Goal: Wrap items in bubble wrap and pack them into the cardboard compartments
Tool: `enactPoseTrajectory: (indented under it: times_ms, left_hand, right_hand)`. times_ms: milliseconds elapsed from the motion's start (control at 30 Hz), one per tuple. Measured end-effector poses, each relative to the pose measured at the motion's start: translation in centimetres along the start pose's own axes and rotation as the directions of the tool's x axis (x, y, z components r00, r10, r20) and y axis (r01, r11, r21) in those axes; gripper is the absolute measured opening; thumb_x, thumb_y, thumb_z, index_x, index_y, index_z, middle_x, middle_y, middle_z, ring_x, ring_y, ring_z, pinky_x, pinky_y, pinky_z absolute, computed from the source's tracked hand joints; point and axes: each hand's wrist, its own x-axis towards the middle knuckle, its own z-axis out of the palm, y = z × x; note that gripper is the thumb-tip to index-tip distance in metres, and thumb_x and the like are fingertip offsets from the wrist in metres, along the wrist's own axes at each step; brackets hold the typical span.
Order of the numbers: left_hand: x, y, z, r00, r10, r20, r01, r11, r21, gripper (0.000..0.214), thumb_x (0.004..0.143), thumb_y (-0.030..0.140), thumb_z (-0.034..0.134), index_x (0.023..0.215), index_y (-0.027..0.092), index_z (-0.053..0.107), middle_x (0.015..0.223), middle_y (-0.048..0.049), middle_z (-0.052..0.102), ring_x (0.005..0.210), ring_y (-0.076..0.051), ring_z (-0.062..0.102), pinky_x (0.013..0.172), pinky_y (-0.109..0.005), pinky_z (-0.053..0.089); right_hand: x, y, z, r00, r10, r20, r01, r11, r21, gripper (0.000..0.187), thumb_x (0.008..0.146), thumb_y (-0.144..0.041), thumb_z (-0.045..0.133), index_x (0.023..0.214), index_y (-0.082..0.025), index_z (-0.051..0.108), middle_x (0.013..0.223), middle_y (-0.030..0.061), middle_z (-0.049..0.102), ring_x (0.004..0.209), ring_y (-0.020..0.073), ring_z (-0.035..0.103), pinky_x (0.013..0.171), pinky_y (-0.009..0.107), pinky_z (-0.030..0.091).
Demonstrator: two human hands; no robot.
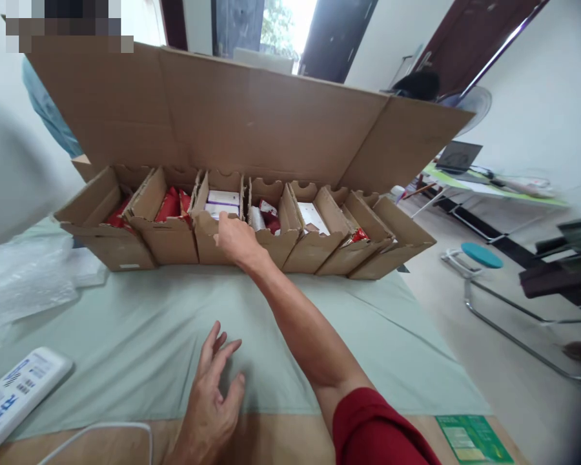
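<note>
My right hand [238, 240] reaches forward to the front wall of the third cardboard bin [213, 248] from the left. Its fingers are curled at the bin's notched front edge, and whatever they grip is hidden. Right behind the fingers, white boxes with purple edges [223, 198] lie inside that bin. My left hand [215, 391] hovers near the table's front, fingers spread, holding nothing. In the bin to the right are a silvery item [257, 219] and a dark red item [271, 221]. Red packets [170, 205] fill part of the second bin.
Several bins stand in a row before a tall cardboard panel [271, 116]. Bubble wrap [24, 278] and a white power strip [24, 394] lie left on the green cloth [140, 349]. A green card [474, 439] is at front right. A person's sleeve [48, 106] shows behind the panel.
</note>
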Motion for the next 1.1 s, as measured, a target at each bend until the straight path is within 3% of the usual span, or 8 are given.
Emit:
enactPoseTrajectory:
  times_ms: [167,333,500,600,733,833,967,1100]
  left_hand:
    - [-1.2,-2.5,-2.3,0.999,-0.042,-0.001,0.042,0.999,-0.032,0.040,0.089,0.034,0.061,0.126,0.026,0.072,0.165,-0.0150,0.038,0.120,-0.034,0.067,0.051,-0.027,0.058]
    - [-2.7,-3.4,-3.5,0.969,-0.078,-0.235,0.048,0.990,-0.132,0.046,0.090,0.043,0.062,0.133,0.027,0.065,0.158,-0.0135,0.048,0.120,-0.030,0.067,0.091,-0.044,0.062]
    - [-2.9,-2.9,-4.9,0.908,-0.146,-0.393,0.067,0.976,-0.208,0.072,0.089,0.048,0.066,0.153,0.027,0.041,0.147,-0.0155,0.056,0.133,-0.034,0.057,0.114,-0.060,0.043]
    - [-2.1,-1.7,-5.0,0.893,-0.121,-0.434,0.030,0.977,-0.211,0.080,0.086,0.045,0.070,0.156,0.029,0.036,0.154,-0.0159,0.048,0.140,-0.035,0.050,0.118,-0.060,0.039]
    - [-0.6,0.5,-3.7,0.907,-0.067,-0.415,-0.025,0.977,-0.212,0.086,0.081,0.040,0.074,0.157,0.028,0.035,0.160,-0.0148,0.041,0.146,-0.035,0.043,0.121,-0.057,0.035]
    - [0.1,1.4,-2.9,0.914,-0.047,-0.403,-0.038,0.979,-0.200,0.082,0.078,0.038,0.075,0.153,0.027,0.041,0.154,-0.0131,0.047,0.144,-0.034,0.045,0.123,-0.055,0.033]
    - [0.2,1.3,-2.9,0.929,-0.131,-0.345,0.048,0.970,-0.239,0.073,0.077,0.039,0.074,0.145,0.027,0.049,0.148,-0.0106,0.053,0.139,-0.034,0.049,0.122,-0.058,0.032]
    - [1.2,1.7,-2.3,0.934,-0.147,-0.327,0.055,0.960,-0.276,0.069,0.078,0.040,0.073,0.141,0.026,0.050,0.143,-0.0103,0.055,0.136,-0.032,0.052,0.122,-0.057,0.033]
  right_hand:
    - [-1.2,-0.6,0.1,0.999,0.047,-0.024,-0.049,0.994,-0.101,0.030,0.099,-0.013,0.047,0.126,-0.014,0.060,0.114,0.0188,0.076,0.111,0.0304,0.072,0.084,0.035,0.054]
    - [-9.6,-1.1,1.0,0.999,0.038,-0.004,-0.038,0.998,-0.057,0.024,0.102,-0.018,0.045,0.117,-0.018,0.064,0.097,0.0124,0.079,0.088,0.0286,0.076,0.071,0.033,0.050]
    - [-20.7,4.5,0.9,0.987,-0.125,-0.104,0.148,0.955,0.258,0.017,0.101,-0.020,0.051,0.102,-0.020,0.068,0.080,0.0037,0.076,0.069,0.0182,0.072,0.065,0.026,0.050]
    - [-24.1,9.4,-0.1,0.975,-0.081,-0.205,0.162,0.895,0.416,0.016,0.099,-0.021,0.055,0.102,-0.024,0.071,0.086,0.0006,0.078,0.073,0.0143,0.073,0.069,0.023,0.055]
    - [-25.7,13.9,0.4,0.899,0.183,-0.398,0.072,0.835,0.546,0.041,0.099,-0.023,0.057,0.140,-0.028,0.058,0.125,0.0069,0.074,0.106,0.0194,0.075,0.086,0.031,0.061]
    - [-26.8,14.6,2.9,0.902,0.221,-0.370,0.070,0.772,0.632,0.063,0.097,-0.031,0.063,0.156,-0.029,0.041,0.151,0.0125,0.058,0.130,0.0254,0.063,0.096,0.040,0.060]
    - [-27.6,12.5,6.7,0.961,0.183,-0.209,0.017,0.713,0.701,0.071,0.088,-0.043,0.075,0.150,-0.023,0.049,0.148,0.0158,0.060,0.134,0.0335,0.059,0.105,0.049,0.055]
    - [-25.7,11.3,8.4,0.945,0.249,-0.211,-0.012,0.673,0.740,0.059,0.087,-0.039,0.071,0.141,-0.020,0.056,0.132,0.0142,0.069,0.123,0.0333,0.065,0.105,0.049,0.054]
